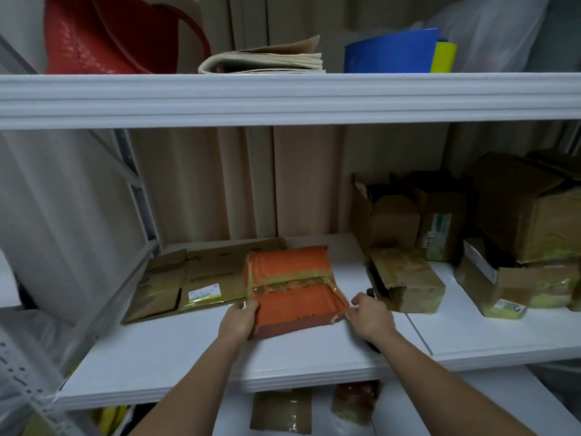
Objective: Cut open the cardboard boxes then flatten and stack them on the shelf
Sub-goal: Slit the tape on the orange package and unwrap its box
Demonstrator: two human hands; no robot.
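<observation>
White metal shelving unit [283, 99], smooth painted boards with ribbed front edges; middle board [195, 350] spans the view from left to right. Beige pleated curtain [220, 184] behind, hanging in vertical folds.

On the far right of the middle board: cluster of brown corrugated cardboard boxes [515, 212], still in box form, flaps torn and creased, patched with glossy yellowish tape and white labels. Just left of that cluster, nearer: small brown taped carton [408, 278] lying on its side, one end ripped open.

On the left of the middle board: flattened brown cardboard sheet [188, 278], lying flat, flaps spread, white label on its face.

At centre, partly overlapping the right edge of the flattened sheet: orange cardboard box [292, 284], matte surface, a band of clear shiny tape across the middle, top bowed, near right corner frayed. Near edge lifted off the board; far edge appears to rest on it.

Left hand [240, 319]: closed around the near left edge of the orange box, thumb on top, fingers underneath. Right hand [367, 316]: fingertips pinching the torn near right corner.

On the upper board: red woven plastic basket [103, 36], folded stack of newspapers [267, 59], blue plastic folder [390, 51].
</observation>
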